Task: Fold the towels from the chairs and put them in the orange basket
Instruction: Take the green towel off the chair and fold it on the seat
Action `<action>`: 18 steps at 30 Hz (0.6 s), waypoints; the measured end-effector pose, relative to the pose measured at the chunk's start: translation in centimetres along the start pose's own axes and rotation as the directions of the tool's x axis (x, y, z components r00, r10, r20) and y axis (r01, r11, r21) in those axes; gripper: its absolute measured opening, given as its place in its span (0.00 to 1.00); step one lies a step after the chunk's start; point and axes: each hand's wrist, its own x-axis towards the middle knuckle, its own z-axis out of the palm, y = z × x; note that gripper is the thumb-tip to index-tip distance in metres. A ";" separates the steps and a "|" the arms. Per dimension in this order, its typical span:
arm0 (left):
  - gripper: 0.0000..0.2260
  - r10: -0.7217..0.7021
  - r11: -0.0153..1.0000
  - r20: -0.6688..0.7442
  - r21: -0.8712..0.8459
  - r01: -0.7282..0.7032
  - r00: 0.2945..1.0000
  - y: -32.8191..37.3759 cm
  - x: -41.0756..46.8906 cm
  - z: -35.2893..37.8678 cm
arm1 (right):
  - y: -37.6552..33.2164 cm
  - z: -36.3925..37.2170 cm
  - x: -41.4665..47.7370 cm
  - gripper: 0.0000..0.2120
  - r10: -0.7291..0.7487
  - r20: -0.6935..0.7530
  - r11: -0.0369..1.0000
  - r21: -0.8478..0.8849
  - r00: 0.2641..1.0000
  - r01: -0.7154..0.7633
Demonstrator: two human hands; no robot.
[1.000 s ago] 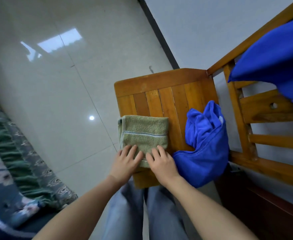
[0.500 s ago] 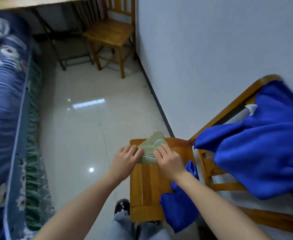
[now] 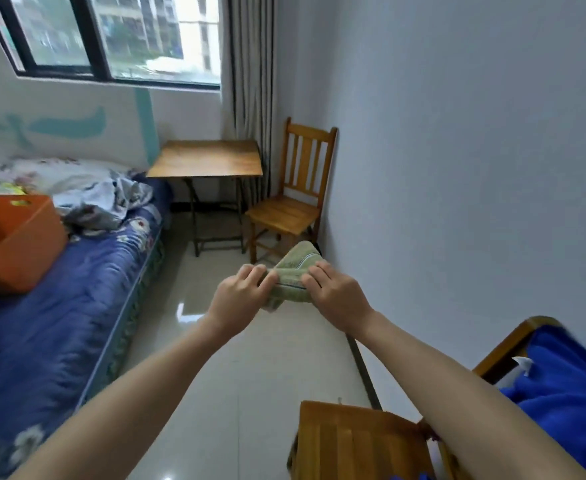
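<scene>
Below and nearer than the fingers, a wooden chair carries a blue towel over its back. The left hand and right hand hold the folded green towel in the air between them, fingers curled over its near edge on either side. Well left of the fingers the orange basket sits on the bed; beyond them stands a second chair
</scene>
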 end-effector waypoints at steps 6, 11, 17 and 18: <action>0.11 0.006 0.992 -0.104 0.125 0.008 0.995 -9.7 -1.1 -3.9 | -3.7 1.4 9.9 0.08 -0.071 -0.113 0.997 0.029 0.991 0.074; 0.12 -0.014 0.980 -0.128 0.197 0.039 0.992 -17.7 -2.9 -7.6 | -7.5 3.8 18.0 0.05 -0.094 -0.152 0.994 0.042 0.984 0.102; 0.16 -0.132 0.962 -0.135 0.221 0.160 0.982 -23.2 -6.4 -10.8 | -11.5 5.9 24.0 0.04 -0.153 -0.214 0.981 0.087 0.965 0.175; 0.18 -0.167 0.957 -0.119 0.220 0.190 0.979 -24.0 -7.2 -11.2 | -12.1 6.3 24.9 0.04 -0.169 -0.221 0.977 0.088 0.961 0.192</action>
